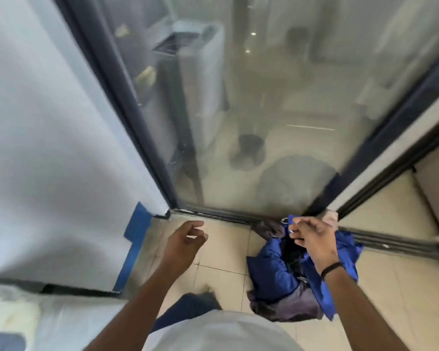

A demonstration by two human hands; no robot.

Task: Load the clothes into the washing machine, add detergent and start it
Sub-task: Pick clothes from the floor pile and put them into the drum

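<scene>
The right hand (pixel 312 239) has its fingers curled, pinching a bright blue cloth garment (pixel 276 272) from the heap of blue and dark clothes on the beige floor tiles (pixel 221 252); the left hand (pixel 183 244) hovers empty, fingers loosely curled, beside the frosted glass door (pixel 264 110).

- A glass door (pixel 276 110) in a dark blue frame (pixel 127 102) fills the upper middle, its pane hazy with reflections.
- A pale wall (pixel 48 122) stands to its left.
- Blue tape (pixel 134 239) runs down the wall's lower edge.
- Cream floor tiles (pixel 223 252) lie below, crossed by dark grout lines.
- A dark door track (pixel 213 215) runs along the threshold.
</scene>
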